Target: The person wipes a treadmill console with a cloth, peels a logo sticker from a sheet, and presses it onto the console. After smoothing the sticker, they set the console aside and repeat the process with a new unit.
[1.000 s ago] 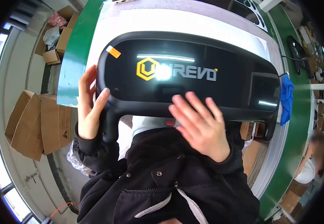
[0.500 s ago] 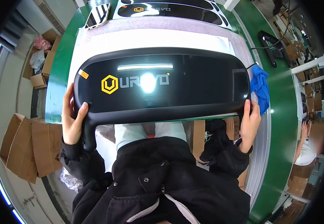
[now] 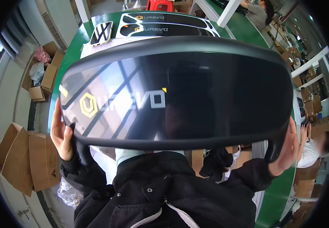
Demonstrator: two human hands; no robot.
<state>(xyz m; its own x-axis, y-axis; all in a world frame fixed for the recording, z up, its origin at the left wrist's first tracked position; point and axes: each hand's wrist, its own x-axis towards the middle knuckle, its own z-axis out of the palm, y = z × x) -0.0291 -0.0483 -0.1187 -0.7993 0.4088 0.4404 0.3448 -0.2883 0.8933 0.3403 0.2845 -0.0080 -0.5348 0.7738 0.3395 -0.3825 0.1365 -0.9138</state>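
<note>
A wide black console panel (image 3: 210,98) with a glossy face and UREVO lettering fills the middle of the view, raised above the table and close to the camera. Reflections of windows streak its left half, and a small sticker (image 3: 63,91) sits at its left end. My left hand (image 3: 62,138) is closed on the lower left end, thumb at the front edge. At the opposite end, my right hand (image 3: 287,152) holds the lower right corner, beside a curved black arm (image 3: 273,149) below the panel. Some fingers of both hands are hidden behind it.
A phone (image 3: 102,34) and two flat UREVO face panels (image 3: 172,29) lie on the green table (image 3: 73,47) beyond. Cardboard boxes (image 3: 43,161) stand on the floor at left. A co-worker in white (image 3: 309,151) is at right, another in stripes (image 3: 256,17) at upper right.
Both hands have lifted the console panel up and nearer the camera, and its face has tilted so the reflections differ. The blue cloth at right is now hidden from view.
</note>
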